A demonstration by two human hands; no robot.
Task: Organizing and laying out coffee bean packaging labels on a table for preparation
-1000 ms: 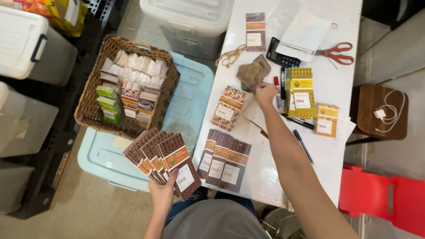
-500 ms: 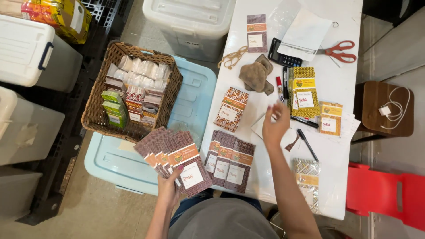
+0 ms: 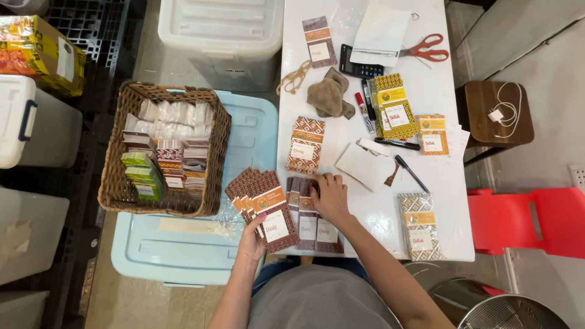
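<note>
Left hand (image 3: pixel 251 239) grips a fan of brown patterned packets (image 3: pixel 263 206), thumb over the lower corner of the front one, fingers behind. The fan hangs just off the table's left edge, over the blue bin lid (image 3: pixel 183 250); its packets run long axis up and away from the person, tilted a little leftward.

Right hand (image 3: pixel 331 198) is flat on the table (image 3: pixel 378 213) near its front left corner, palm down, fingers curled onto the top edge of the packet stack (image 3: pixel 314 225) lying there. It is pressing or pinching at that edge; whether a packet is actually caught between the fingers, I cannot tell.

Here is the relation that counts: the stack sits directly under the right hand and just right of the fan, the two almost touching at the table's edge. The stack's long axis runs from the front edge toward the far end, nearly parallel to the fanned packets. So the right hand is on it, and the left is a short way to its left.

Further up the left edge lies a single orange-and-brown packet (image 3: pixel 304 145). The wicker basket (image 3: pixel 116 183) of packets sits on the bin lid, well left.
</note>
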